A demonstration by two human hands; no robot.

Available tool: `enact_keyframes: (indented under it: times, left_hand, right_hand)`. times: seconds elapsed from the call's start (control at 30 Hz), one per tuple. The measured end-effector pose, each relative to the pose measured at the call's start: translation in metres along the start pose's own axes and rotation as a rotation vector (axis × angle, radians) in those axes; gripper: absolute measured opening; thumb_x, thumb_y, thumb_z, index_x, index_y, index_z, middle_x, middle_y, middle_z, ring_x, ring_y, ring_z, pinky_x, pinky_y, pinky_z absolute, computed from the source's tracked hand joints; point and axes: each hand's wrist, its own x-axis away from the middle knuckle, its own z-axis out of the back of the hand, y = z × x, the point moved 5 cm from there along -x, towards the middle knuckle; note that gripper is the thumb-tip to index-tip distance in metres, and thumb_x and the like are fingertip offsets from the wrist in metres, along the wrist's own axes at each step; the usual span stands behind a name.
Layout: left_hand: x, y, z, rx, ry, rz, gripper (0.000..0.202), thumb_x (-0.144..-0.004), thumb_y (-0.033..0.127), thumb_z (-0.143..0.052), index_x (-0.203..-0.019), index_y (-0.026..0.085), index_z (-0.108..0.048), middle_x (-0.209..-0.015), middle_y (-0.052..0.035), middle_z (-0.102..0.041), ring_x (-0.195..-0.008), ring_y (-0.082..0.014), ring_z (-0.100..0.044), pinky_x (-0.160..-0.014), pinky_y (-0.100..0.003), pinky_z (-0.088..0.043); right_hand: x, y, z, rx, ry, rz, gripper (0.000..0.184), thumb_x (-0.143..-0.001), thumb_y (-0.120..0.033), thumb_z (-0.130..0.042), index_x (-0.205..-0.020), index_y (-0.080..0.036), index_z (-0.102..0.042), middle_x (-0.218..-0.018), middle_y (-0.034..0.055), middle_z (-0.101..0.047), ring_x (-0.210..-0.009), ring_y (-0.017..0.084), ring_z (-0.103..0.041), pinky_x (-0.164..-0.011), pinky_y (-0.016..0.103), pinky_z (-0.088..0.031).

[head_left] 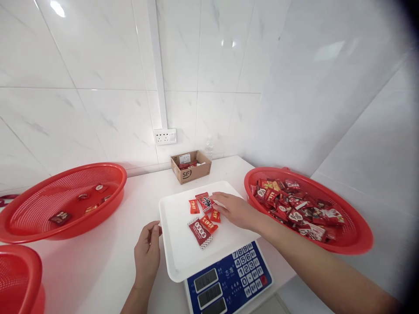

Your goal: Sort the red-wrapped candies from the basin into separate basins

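**Few candies on tray, most in right basket**

About five red candies (202,220) lie on the white tray (176,257) atop the scale (229,279). The right hand (235,211) lies flat with its fingers stretched onto the top packets, touching rather than pinching. The left hand (147,253) is curled at the tray's left edge; a real grip can't be told. The right basket (356,246) is heaped full, while the left basket (32,231) holds only a handful. The display is too blurred to read. A box (190,170) sits behind.
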Motion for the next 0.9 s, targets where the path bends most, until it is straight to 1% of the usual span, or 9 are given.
enact_keyframes:
  times: [0.07,0.17,0.3,0.43,0.57,0.7,0.8,0.9]
  left_hand:
    - [0.0,0.001,0.001,-0.001,0.005,-0.009,0.036,-0.078,0.052,-0.048,-0.094,0.022,-0.06,-0.091,-0.0046,-0.066,-0.083,-0.0213,-0.062,-0.076,-0.035,-0.049]
    - [0.0,0.001,0.001,0.004,0.016,-0.012,0.036,-0.078,0.051,-0.048,-0.094,0.021,-0.06,-0.091,-0.0048,-0.067,-0.082,-0.0216,-0.063,-0.075,-0.035,-0.049]
    - [-0.001,-0.001,0.0,0.007,-0.002,-0.008,0.034,-0.079,0.05,-0.048,-0.094,0.021,-0.06,-0.091,-0.0045,-0.067,-0.083,-0.0214,-0.063,-0.075,-0.034,-0.049]
    - [-0.001,-0.001,-0.001,0.01,-0.008,-0.024,0.033,-0.079,0.049,-0.049,-0.094,0.022,-0.061,-0.093,-0.0047,-0.067,-0.084,-0.0214,-0.062,-0.075,-0.034,-0.049]
    - [0.0,-0.001,-0.001,0.004,-0.004,-0.025,0.034,-0.079,0.049,-0.049,-0.094,0.021,-0.061,-0.093,-0.0049,-0.067,-0.083,-0.0215,-0.062,-0.075,-0.034,-0.049]
    - [0.0,-0.002,-0.001,0.007,-0.013,-0.012,0.033,-0.079,0.049,-0.049,-0.093,0.022,-0.061,-0.094,-0.0042,-0.067,-0.084,-0.0212,-0.062,-0.074,-0.033,-0.048]
    - [-0.001,-0.003,-0.002,0.0,-0.022,0.001,0.033,-0.079,0.05,-0.048,-0.093,0.023,-0.061,-0.096,-0.0035,-0.067,-0.085,-0.0206,-0.062,-0.075,-0.033,-0.048]
    - [-0.001,-0.004,-0.002,-0.004,-0.025,0.002,0.033,-0.08,0.05,-0.047,-0.094,0.023,-0.06,-0.097,-0.0037,-0.066,-0.086,-0.0206,-0.061,-0.076,-0.033,-0.048]
  right_hand:
    - [-0.002,-0.003,-0.007,-0.027,-0.038,0.008,0.042,-0.092,-0.032,-0.035,-0.13,-0.021,-0.047,-0.138,0.0076,-0.046,-0.123,0.023,-0.044,-0.097,0.036,-0.039]
    - [-0.007,-0.002,-0.014,-0.022,-0.067,-0.006,0.041,-0.09,-0.028,-0.037,-0.129,-0.023,-0.05,-0.136,0.0071,-0.047,-0.121,0.024,-0.046,-0.095,0.037,-0.04]
    - [-0.013,0.007,-0.011,-0.02,-0.011,-0.013,0.037,-0.089,-0.023,-0.037,-0.121,-0.023,-0.057,-0.128,0.0055,-0.055,-0.113,0.023,-0.053,-0.091,0.036,-0.043]
    - [-0.016,0.022,-0.005,-0.017,0.023,-0.075,0.034,-0.087,-0.019,-0.04,-0.115,-0.021,-0.06,-0.118,0.0067,-0.061,-0.105,0.024,-0.057,-0.087,0.037,-0.045]
    - [-0.018,0.036,0.0,-0.024,0.063,-0.141,0.033,-0.083,-0.012,-0.044,-0.11,-0.018,-0.062,-0.115,0.008,-0.063,-0.102,0.024,-0.059,-0.085,0.037,-0.045]
    - [-0.017,0.047,0.003,-0.045,0.107,-0.175,0.029,-0.081,-0.009,-0.046,-0.103,-0.018,-0.063,-0.108,0.0081,-0.064,-0.095,0.022,-0.06,-0.083,0.035,-0.045]
    - [-0.016,0.05,0.004,-0.082,0.147,-0.172,0.027,-0.078,-0.006,-0.048,-0.099,-0.017,-0.063,-0.107,0.0079,-0.063,-0.09,0.019,-0.061,-0.081,0.032,-0.046]
    - [-0.014,0.047,0.006,-0.137,0.206,-0.148,0.028,-0.077,-0.004,-0.047,-0.096,-0.018,-0.061,-0.107,0.0049,-0.059,-0.086,0.013,-0.06,-0.078,0.026,-0.047]
